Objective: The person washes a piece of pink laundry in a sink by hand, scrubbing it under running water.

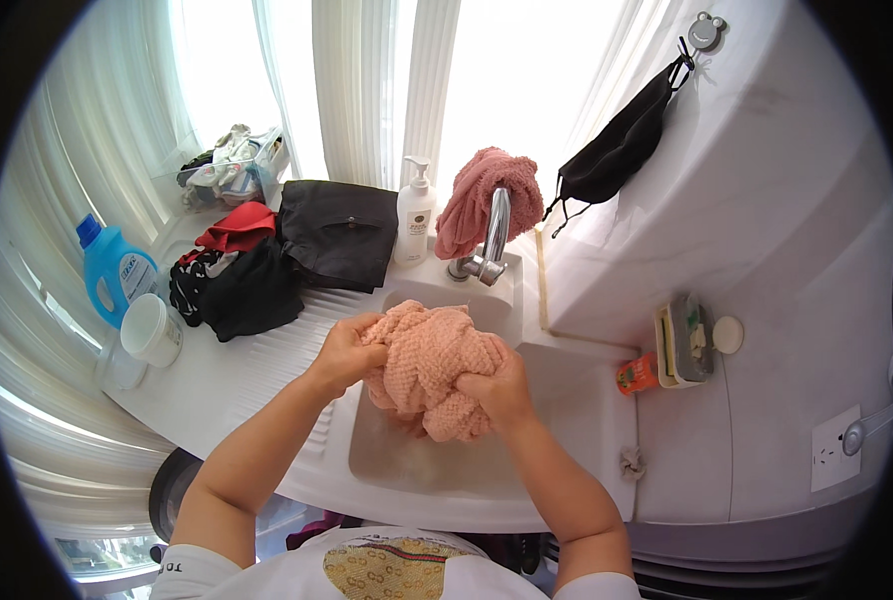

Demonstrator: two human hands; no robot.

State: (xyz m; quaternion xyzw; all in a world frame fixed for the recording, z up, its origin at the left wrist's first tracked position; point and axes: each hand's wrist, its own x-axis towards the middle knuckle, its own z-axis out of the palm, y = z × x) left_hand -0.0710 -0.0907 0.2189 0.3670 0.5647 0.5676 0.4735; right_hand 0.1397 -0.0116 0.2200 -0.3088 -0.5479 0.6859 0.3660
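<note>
And here is the peach cloth (429, 362), bunched into a thick, knobbly bundle and held over the sink (375, 448), both hands on it at once! The left hand (349, 352) has the upper left side, thumb pressed on top and the other fingers lost beneath the folds; the right hand (499, 388) is clamped on the lower right side, thumb digging into the fabric. Firm grips both, forearms reaching up from below. Whether the cloth's lowest fold touches the basin, you can't tell from here. Just beyond stands the chrome faucet (499, 225), a darker pink cloth (479, 195) draped over its top, with a white pump bottle (415, 222) close on its left. Over on the ribbed drainboard side, a folded dark garment (335, 230) lies against a heap of black cloth (255, 290) and red cloth (239, 228). Farther left, a blue bottle (117, 275) stands behind a white tub (155, 332), and up on the right wall hangs a black mask (619, 140)!
</note>
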